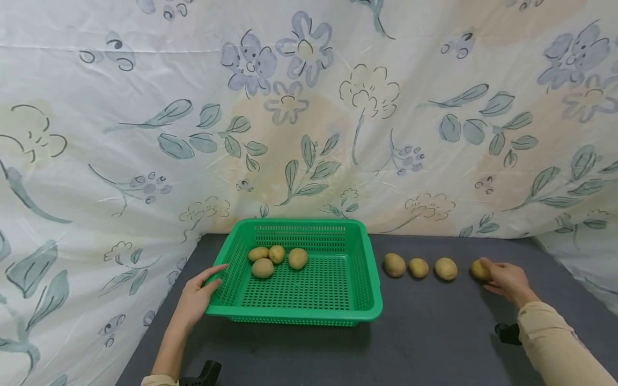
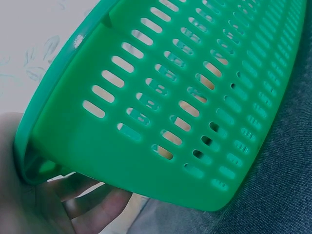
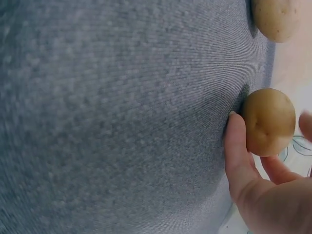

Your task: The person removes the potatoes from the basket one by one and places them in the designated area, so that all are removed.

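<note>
At the left wall of the green plastic basket, my left hand grips the rim. In the left wrist view its fingers bend beneath the rim, against the slotted side. Several potatoes lie in the basket's back left part. My right hand is around a yellowish potato at the right end of a row. In the right wrist view one finger lies along that potato's side, and a small gap shows between the potato and the fingertip opposite.
Left of my right hand, three more potatoes lie in a row on the dark grey table, beside the basket's right wall. A floral cloth hangs behind the table and down its left side.
</note>
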Tool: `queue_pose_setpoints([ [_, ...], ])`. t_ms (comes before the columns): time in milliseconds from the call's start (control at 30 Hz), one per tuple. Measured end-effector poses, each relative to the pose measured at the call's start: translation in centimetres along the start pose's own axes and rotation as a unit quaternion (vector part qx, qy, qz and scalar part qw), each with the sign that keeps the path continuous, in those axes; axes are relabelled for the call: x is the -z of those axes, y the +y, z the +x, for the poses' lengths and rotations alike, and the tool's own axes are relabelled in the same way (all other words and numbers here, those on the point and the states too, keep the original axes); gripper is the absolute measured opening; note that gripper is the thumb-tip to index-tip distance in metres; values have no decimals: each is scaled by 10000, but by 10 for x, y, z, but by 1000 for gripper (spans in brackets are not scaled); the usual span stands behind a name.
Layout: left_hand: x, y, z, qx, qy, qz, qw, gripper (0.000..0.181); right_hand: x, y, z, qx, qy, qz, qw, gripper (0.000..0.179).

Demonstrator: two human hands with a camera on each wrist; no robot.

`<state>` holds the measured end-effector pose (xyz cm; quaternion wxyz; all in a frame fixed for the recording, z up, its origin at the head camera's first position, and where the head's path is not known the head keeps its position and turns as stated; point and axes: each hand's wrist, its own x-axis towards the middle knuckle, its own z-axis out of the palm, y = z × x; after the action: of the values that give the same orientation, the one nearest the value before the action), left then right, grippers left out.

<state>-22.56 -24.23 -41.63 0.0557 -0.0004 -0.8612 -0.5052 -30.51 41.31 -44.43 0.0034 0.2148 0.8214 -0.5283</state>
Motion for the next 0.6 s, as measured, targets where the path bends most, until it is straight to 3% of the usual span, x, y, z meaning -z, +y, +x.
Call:
queue_pose_setpoints([
  [233, -1, -1, 2, -23, -4, -38, 10000, 39, 0, 3, 5, 75, 281, -792, 9964, 99],
  [400, -2, -1, 2, -3, -14, -55, 10000, 39, -1, 4, 7, -71, 154, -570, 9982, 109],
  [600, -2, -2, 1, 19, 28, -103, 9999, 39, -4, 0, 6, 61, -31, -449, 9990, 114],
])
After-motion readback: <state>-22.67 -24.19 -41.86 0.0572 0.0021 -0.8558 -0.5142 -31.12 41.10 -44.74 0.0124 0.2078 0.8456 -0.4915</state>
